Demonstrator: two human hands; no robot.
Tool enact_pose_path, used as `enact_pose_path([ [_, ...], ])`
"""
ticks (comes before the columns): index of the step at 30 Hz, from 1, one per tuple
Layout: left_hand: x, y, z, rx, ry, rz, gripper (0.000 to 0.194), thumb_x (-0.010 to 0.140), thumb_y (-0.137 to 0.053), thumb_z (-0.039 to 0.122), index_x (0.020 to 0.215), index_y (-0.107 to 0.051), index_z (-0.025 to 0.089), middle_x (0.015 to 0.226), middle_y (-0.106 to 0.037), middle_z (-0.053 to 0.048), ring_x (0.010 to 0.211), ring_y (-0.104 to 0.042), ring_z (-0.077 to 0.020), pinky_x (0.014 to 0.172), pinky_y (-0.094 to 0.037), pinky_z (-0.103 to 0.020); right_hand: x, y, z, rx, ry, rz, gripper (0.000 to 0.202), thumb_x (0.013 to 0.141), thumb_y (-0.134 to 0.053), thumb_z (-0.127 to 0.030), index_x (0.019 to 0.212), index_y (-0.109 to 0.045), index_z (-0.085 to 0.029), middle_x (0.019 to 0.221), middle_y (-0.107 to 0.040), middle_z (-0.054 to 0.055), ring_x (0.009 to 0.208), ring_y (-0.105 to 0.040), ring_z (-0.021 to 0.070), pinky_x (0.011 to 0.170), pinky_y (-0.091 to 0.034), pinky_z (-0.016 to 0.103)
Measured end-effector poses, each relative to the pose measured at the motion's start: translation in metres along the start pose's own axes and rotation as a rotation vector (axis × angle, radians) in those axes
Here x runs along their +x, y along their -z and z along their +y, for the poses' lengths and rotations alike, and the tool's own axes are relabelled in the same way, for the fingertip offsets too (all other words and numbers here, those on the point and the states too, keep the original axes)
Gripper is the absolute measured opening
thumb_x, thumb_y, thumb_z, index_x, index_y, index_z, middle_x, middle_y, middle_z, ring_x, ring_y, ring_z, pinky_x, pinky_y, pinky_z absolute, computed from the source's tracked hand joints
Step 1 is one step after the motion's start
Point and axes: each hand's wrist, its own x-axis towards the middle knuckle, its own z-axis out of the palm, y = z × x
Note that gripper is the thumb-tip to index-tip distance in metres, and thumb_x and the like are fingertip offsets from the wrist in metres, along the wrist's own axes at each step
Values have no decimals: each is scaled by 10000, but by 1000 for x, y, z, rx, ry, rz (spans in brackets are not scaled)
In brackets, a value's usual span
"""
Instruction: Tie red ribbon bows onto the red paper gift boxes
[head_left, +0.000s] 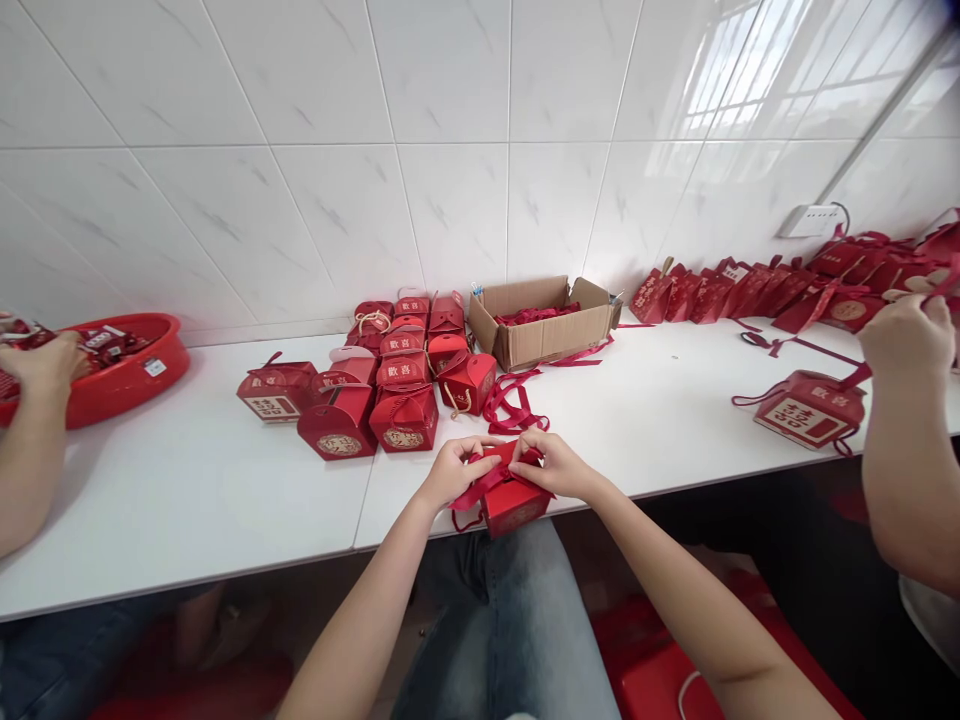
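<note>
Clearly, left fingers (pixel 481 466) and right fingers (pixel 531 469) pinch ribbon (pixel 478 489) atop 1 red box (pixel 517 508).

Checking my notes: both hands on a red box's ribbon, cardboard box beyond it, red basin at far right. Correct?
No: the red basin is at far left, per the head view. Rest holds: left hand and right hand on the ribbon, cardboard box beyond.

Over my remote feed, the left hand (pixel 456 472) and right hand (pixel 553 467) were bare, with slim fingers. I saw slender, uncovered forearms (pixel 367 600) down to the lower edge of my view. The blue denim jeans (pixel 521 620) were dark toward the left and faded paler over the thigh, with a lengthwise seam showing.
</note>
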Motion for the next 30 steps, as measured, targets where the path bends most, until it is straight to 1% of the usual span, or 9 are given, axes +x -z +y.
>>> enact_pose_path([
  [9,3,6,4,45,-27,-27,357,712,-682,324,570,-386,184,1056,-675,-95,991,-617,-229,904,-435,-376,-4,-4,-2,96,9,56,233,815,-600,-351,681,-488,-197,707,-551,6,705,-513,152,692,-427,298],
  [11,3,5,7,42,-48,-38,251,712,-693,329,703,-491,180,1041,-665,-83,1001,-607,-216,902,-435,-362,-8,-3,0,209,-7,86,217,838,-573,-394,775,-500,-200,821,-580,27,753,-535,154,704,-444,296],
  [13,0,5,8,-1,-62,-14,310,740,-677,357,958,-529,194,1079,-644,-84,1044,-590,-206,917,-429,-351,-15,1,5,311,-19,133,254,864,-525,-445,975,-517,-217,1057,-576,75,906,-552,176,742,-463,303],
  [15,-7,7,5,-70,-51,69,415,810,-592,418,1146,-466,209,1152,-616,-103,1113,-560,-201,951,-411,-353,-24,7,14,370,-4,145,475,846,-520,-524,1234,-431,-266,1320,-447,114,1125,-494,214,829,-466,336],
  [17,-18,11,-4,-106,-4,171,421,868,-476,478,1188,-450,206,1181,-604,-119,1130,-554,-204,967,-403,-365,-35,13,25,383,16,47,807,746,-606,-602,1407,-245,-314,1466,-285,123,1303,-355,254,957,-414,398],
  [20,-37,20,-26,-74,91,281,425,867,-437,532,1107,-517,190,1062,-648,-106,1026,-608,-217,941,-429,-388,-45,16,40,335,-16,-190,1176,601,-745,-579,1476,-4,-321,1544,-112,124,1408,-173,275,1089,-264,458],
  [22,-45,25,-41,-66,122,330,415,845,-477,536,1058,-540,185,962,-664,-85,956,-631,-218,909,-454,-390,-47,11,44,291,-46,-264,1220,613,-767,-513,1477,66,-296,1556,-53,122,1418,-144,261,1118,-207,451],
  [25,-49,29,-53,-104,127,377,396,838,-503,515,1038,-546,176,918,-665,-77,915,-638,-209,864,-478,-365,-42,1,44,203,-51,-222,1184,611,-778,-456,1491,-14,-243,1546,-128,130,1405,-195,267,1116,-232,430],
  [30,-47,30,-51,-114,133,404,374,838,-516,492,1019,-558,168,885,-668,-69,864,-638,-188,821,-486,-334,-39,-1,45,-88,-253,149,901,591,-717,-502,1393,-396,-244,1462,-360,112,1310,-361,362,1017,-365,498],
])
